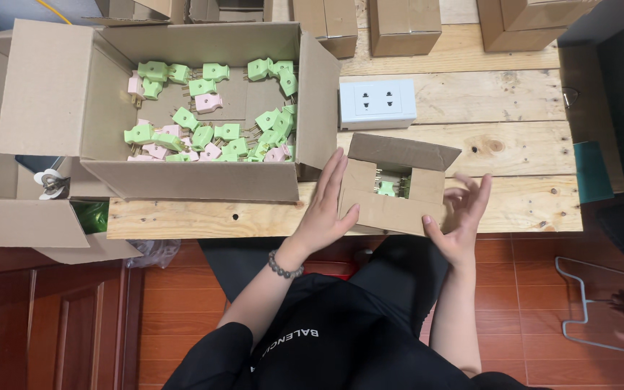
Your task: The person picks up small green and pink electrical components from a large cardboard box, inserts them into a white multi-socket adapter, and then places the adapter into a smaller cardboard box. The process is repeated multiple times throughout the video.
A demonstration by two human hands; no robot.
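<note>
A small brown cardboard box (pixel 391 208) sits at the near edge of a wooden pallet table (pixel 514 144), its top flaps open, with green plug adapters (pixel 386 188) visible inside. My left hand (pixel 326 209) lies flat against the box's left side, thumb on its front. My right hand (pixel 460 213) is at the box's right side, fingers spread, thumb touching the front corner. A large open cardboard box (pixel 182 180) to the left holds several green and pink plug adapters (pixel 211 130).
A white wall socket block (pixel 377 103) lies on the table behind the small box. Closed cardboard boxes (pixel 404 25) line the far edge. A dark green cup-like object (pixel 591 170) sits at the right. Red tile floor lies below, with a wire frame (pixel 579 303).
</note>
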